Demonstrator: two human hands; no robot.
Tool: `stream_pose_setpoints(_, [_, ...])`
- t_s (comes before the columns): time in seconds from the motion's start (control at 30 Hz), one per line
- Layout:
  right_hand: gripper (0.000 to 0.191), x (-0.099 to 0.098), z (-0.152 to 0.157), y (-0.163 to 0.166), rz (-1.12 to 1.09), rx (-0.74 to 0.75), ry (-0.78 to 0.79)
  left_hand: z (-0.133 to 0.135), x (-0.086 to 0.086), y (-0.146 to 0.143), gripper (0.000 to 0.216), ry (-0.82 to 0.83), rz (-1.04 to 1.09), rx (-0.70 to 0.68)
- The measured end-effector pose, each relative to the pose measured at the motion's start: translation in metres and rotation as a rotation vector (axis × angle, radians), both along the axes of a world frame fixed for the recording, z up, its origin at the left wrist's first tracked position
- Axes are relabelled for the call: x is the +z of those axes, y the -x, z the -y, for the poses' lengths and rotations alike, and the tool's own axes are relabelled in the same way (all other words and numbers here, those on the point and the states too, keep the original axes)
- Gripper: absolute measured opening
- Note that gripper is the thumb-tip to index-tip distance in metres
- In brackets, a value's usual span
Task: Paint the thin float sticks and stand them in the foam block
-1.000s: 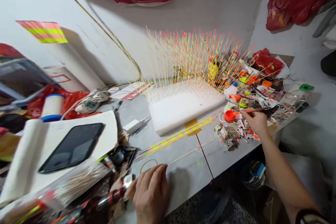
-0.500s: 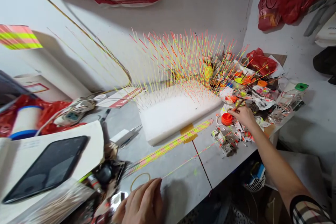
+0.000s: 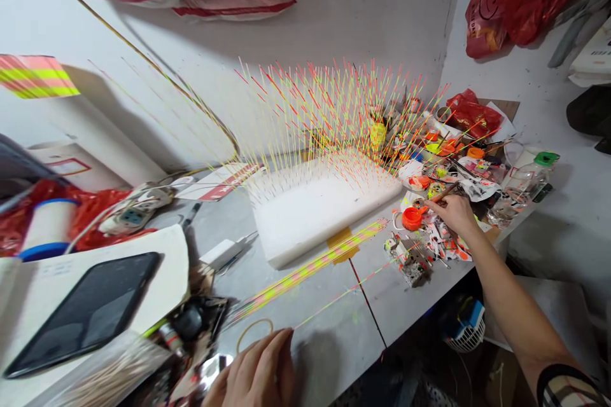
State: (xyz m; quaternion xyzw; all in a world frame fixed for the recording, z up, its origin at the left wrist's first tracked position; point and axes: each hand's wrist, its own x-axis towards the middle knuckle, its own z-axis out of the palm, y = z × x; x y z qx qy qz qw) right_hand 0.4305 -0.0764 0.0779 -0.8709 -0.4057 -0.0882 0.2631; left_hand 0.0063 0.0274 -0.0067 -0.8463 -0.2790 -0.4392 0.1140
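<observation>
At the bottom, my left hand point(image 3: 260, 369) is closed, its fingertips pinching one end of a thin striped stick point(image 3: 351, 290). The stick's far end reaches a small paint-spotted block point(image 3: 411, 265). My right hand point(image 3: 456, 211) grips a paintbrush point(image 3: 445, 193) by its brown handle, just right of an orange paint pot point(image 3: 411, 219). The brush tip is too small to make out clearly. Between my hands and a white foam block point(image 3: 329, 200) lies a bundle of pink-and-yellow striped sticks point(image 3: 305, 272). Many painted sticks point(image 3: 315, 108) stand upright in the foam.
A phone point(image 3: 86, 311) lies on an open notebook at left, near a power strip point(image 3: 136, 213) and a bag of thin sticks point(image 3: 102, 372). Paint pots, stained paper and a green-capped bottle point(image 3: 534, 175) crowd the right. The table's front edge runs diagonally below my right arm.
My right hand and the brush have shifted slightly right, away from the orange pot. My left hand stays in place on the stick.
</observation>
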Motion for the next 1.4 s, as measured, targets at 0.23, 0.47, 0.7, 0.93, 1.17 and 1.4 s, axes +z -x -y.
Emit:
stream_pose_setpoints(0.23, [0.02, -0.009, 0.012, 0.015, 0.018, 0.419, -0.09, 0.008, 0.011, -0.011, 0.012, -0.002, 0.043, 0.038])
stream_pose_setpoints(0.47, [0.02, -0.006, 0.046, 0.03, 0.041, 0.478, -0.155, 0.011, 0.015, -0.014, 0.011, -0.027, 0.042, 0.046])
stream_pose_setpoints(0.7, [0.01, -0.032, 0.081, 0.134, 0.047, 0.456, -0.592, 0.018, 0.014, -0.018, 0.015, 0.042, 0.087, 0.055])
stream_pose_setpoints(0.93, [0.023, -0.081, 0.053, 0.223, -0.063, 0.702, -0.784, 0.022, 0.01, -0.021, 0.015, 0.052, 0.123, 0.098])
stream_pose_setpoints(1.17, [0.022, -0.091, 0.034, 0.237, -0.06, 0.729, -0.775, 0.024, 0.01, -0.023, 0.018, 0.088, 0.151, 0.081])
stream_pose_setpoints(1.4, [0.021, -0.1, 0.029, 0.239, -0.04, 0.73, -0.737, 0.027, 0.015, -0.023, 0.017, 0.1, 0.148, 0.083])
